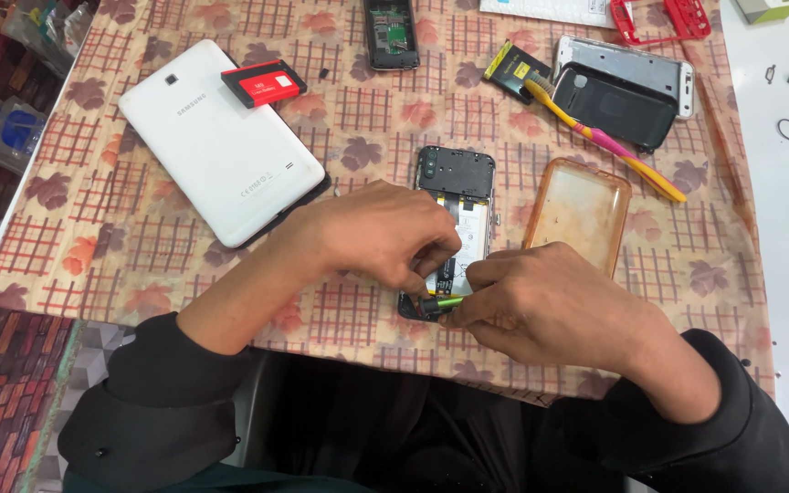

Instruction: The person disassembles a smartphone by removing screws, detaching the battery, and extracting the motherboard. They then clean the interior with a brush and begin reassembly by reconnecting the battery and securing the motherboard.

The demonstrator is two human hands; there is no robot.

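Observation:
An opened smartphone (460, 187) with its back cover off lies face down in the middle of the patterned tablecloth (367, 119), its battery and dark inner frame showing. My left hand (372, 233) rests on the phone's left side and lower half, fingers curled down onto it. My right hand (541, 306) grips a small tool with a green and black handle (438, 304), its end at the phone's bottom edge. Both hands meet over the lower end of the phone, which they hide.
A white tablet (216, 146) lies face down at the left with a red battery (264, 83) on it. A clear orange phone case (579, 212), a yellow-pink toothbrush (609, 141), a dark phone back (615, 105), another opened phone (391, 32) and red plastic frames (664, 18) surround the work.

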